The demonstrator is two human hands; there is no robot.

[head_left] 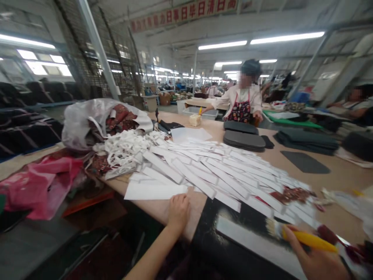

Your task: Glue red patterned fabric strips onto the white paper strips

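Observation:
My right hand (317, 256) is closed around the yellow handle of a brush (311, 239). Its pale bristles hover over or touch the black board (210, 237), just above a white strip (256, 247) lying there. My left hand (179, 208) rests at the table's near edge with fingers curled on the end of a white piece (154, 191); whether it grips the piece is hard to tell. Many overlapping white strips (215, 171) spread across the table beyond both hands.
White scraps (131, 149) and a clear plastic bag (78, 124) lie left, near pink plastic (46, 186). Dark stacked pads (244, 140) sit at the far side, where a person in an apron (243, 101) stands. A grey piece (305, 161) lies right.

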